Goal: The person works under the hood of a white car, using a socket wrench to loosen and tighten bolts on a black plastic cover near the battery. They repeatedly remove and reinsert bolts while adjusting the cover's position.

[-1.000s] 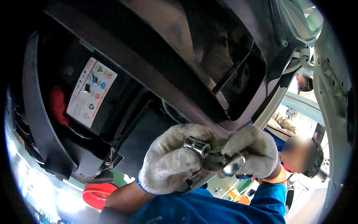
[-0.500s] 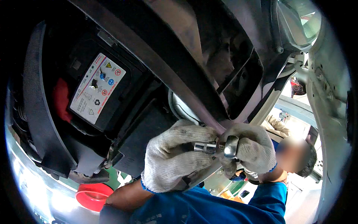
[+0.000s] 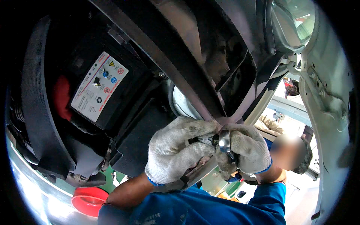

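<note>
My left hand (image 3: pixel 165 153), in a white knitted work glove, is closed with thumb and fingers around a short chrome socket (image 3: pixel 206 140). The gloved right hand (image 3: pixel 251 148) grips a ratchet wrench by its round chrome head (image 3: pixel 224 141); most of its handle is hidden by the fingers. Socket and ratchet head meet between the two hands, but whether they are fully joined I cannot tell. Both hands are held over the edge of an open vehicle engine bay, just below a dark body strut (image 3: pixel 165 52).
Left of my hands lies a black car battery with a white label (image 3: pixel 99 88) and a red cover (image 3: pixel 62 97) beside it. A black curved panel (image 3: pixel 35 90) borders the bay. Below stands a red basin (image 3: pixel 88 202). Another person in beige and blue (image 3: pixel 270 125) is at the right.
The socket has turned between my left fingers, and less of its shiny length shows. The ratchet head has moved slightly left and up. The whole view has shifted a little.
</note>
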`<state>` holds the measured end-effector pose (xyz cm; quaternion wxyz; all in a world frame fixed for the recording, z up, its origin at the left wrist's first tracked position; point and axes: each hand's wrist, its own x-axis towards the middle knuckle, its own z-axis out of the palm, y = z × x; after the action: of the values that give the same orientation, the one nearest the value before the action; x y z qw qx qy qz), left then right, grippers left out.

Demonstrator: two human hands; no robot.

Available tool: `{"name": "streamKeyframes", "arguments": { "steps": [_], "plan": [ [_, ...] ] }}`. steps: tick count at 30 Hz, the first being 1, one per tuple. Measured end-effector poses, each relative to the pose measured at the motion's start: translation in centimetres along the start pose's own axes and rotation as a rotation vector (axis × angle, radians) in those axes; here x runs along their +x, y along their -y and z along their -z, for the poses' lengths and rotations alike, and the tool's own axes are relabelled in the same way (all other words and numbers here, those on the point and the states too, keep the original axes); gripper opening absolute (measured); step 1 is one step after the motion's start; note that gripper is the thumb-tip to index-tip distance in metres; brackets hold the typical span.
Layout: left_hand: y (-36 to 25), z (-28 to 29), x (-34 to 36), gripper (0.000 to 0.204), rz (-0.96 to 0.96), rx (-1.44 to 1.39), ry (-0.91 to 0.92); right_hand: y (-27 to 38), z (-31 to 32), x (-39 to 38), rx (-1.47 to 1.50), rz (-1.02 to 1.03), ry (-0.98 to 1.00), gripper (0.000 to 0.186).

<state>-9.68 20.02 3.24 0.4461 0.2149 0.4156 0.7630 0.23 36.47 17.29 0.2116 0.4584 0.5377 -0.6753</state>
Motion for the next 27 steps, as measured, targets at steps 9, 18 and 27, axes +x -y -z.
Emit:
{"name": "streamKeyframes", "arguments": {
  "steps": [9,18,27],
  "plan": [
    [-1.4,-0.2,-0.2,0.036,-0.197,0.514,-0.089,0.8,-0.7,0.6,-0.025,-0.013,-0.051,0.029],
    [-1.5,-0.9,0.7,0.039,-0.367,0.546,-0.183,0.6,1.1,0.3,-0.522,0.377,-0.015,0.046],
    [-3.0,-3.3,2.1,0.058,-0.419,0.814,0.069,-1.1,2.7,-2.0,-0.838,0.67,-0.257,0.063]
  ]
}}
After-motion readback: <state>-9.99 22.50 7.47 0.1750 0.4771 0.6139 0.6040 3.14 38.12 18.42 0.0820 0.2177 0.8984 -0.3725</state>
